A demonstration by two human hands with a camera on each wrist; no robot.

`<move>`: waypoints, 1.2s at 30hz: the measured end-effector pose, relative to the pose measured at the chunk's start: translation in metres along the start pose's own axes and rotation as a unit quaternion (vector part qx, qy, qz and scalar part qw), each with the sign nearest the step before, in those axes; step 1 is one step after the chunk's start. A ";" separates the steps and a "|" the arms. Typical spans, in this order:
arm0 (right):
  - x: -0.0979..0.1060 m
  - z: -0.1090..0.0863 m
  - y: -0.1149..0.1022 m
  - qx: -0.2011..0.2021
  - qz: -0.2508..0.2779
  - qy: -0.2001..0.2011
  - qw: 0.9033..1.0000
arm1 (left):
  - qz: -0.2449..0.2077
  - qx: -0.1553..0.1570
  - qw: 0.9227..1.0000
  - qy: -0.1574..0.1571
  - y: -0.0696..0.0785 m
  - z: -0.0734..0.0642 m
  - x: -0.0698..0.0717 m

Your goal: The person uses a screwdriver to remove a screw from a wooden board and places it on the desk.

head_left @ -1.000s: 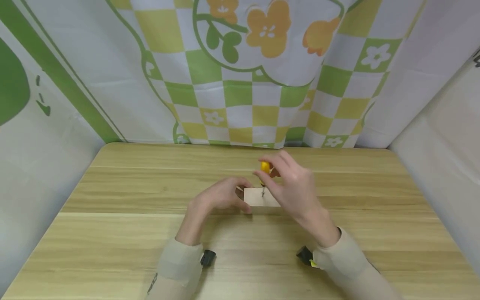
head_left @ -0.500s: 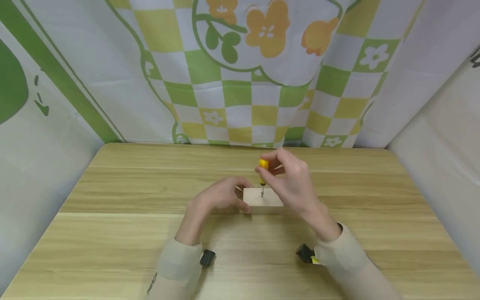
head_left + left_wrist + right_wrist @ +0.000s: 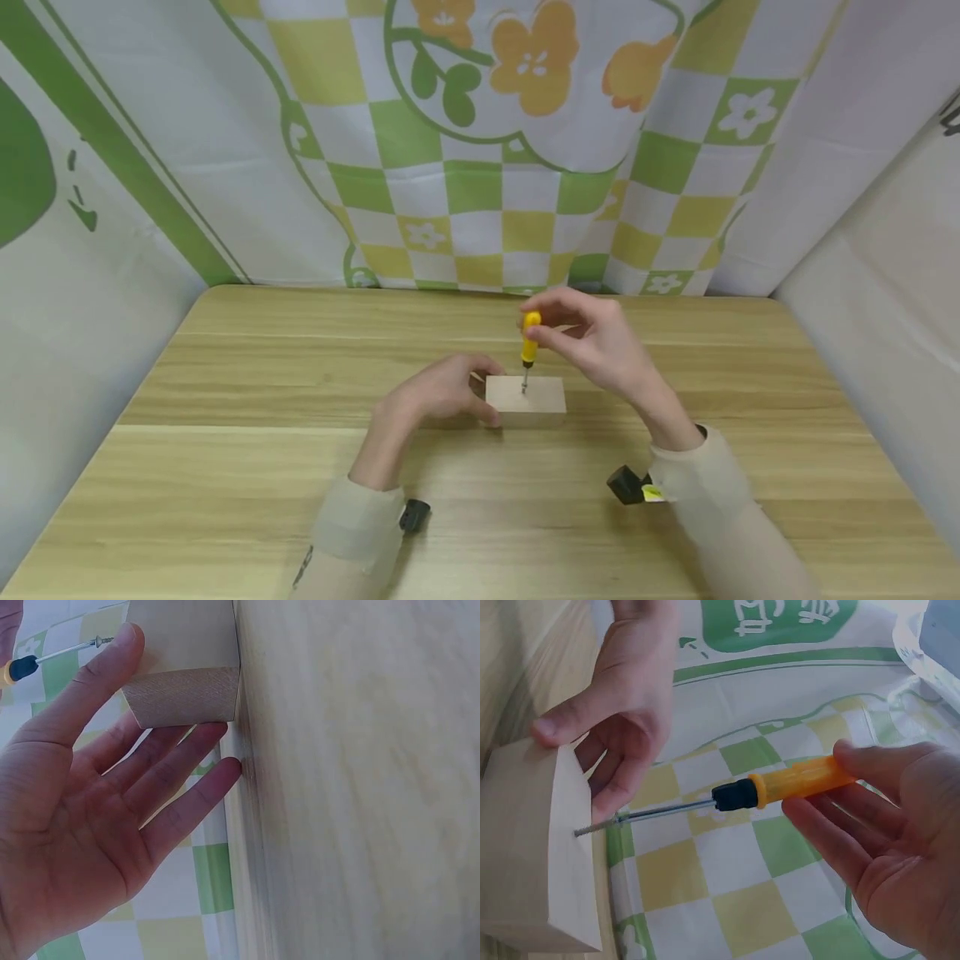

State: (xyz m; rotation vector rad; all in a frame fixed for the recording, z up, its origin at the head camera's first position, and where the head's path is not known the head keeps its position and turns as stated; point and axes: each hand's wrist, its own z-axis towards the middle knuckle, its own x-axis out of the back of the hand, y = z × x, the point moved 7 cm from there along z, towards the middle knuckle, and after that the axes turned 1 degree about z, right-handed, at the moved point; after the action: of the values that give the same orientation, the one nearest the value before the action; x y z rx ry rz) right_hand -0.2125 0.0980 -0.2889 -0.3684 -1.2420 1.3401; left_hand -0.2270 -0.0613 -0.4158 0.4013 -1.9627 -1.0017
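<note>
A pale wooden block lies on the table. My left hand grips its left end, thumb on the near side and fingers on the far side; the left wrist view shows the thumb and fingertips against the block. A screw stands in the block's top face, with part of its thread showing. The tip of a yellow-handled screwdriver meets the screw's head. My right hand pinches the screwdriver's handle near its top end between thumb and fingers, and the shaft is bare.
The wood-grain table spreads around the block. A checked, flowered curtain hangs along its back edge, and white cloth stands at the sides. Each wrist bears a small black camera, the right one beside the cuff.
My right hand has shifted slightly up and to the right and turned about the screwdriver's handle, uncovering the block's right end. The left hand and block have stayed nearly still.
</note>
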 end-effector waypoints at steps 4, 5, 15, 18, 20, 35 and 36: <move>-0.002 -0.003 -0.011 0.062 -0.073 0.041 0.995 | 0.004 -0.003 1.000 0.002 0.002 0.000 0.000; -0.003 -0.004 -0.015 0.085 -0.097 0.055 0.990 | 0.008 -0.006 1.000 0.003 0.003 0.000 0.000; -0.007 -0.018 -0.039 0.145 -0.245 0.144 0.948 | 0.014 -0.006 1.000 0.001 0.004 -0.001 0.000; -0.009 -0.019 -0.041 0.140 -0.242 0.141 0.950 | 0.011 -0.004 1.000 0.002 0.003 -0.001 0.000; -0.011 -0.019 -0.042 0.139 -0.237 0.139 0.951 | 0.010 -0.005 1.000 0.004 0.003 -0.002 0.000; -0.009 -0.009 -0.025 0.081 -0.086 0.040 0.992 | 0.011 -0.009 1.000 0.011 0.002 -0.001 0.001; -0.008 -0.009 -0.023 0.084 -0.083 0.047 0.992 | 0.009 -0.010 1.000 0.012 0.001 -0.001 0.001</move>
State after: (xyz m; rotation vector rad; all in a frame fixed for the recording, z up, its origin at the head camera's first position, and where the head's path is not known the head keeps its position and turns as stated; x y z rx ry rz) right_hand -0.1909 0.0882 -0.2773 -0.2029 -1.0503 1.2583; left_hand -0.2262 -0.0619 -0.4140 0.3827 -1.9306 -1.0005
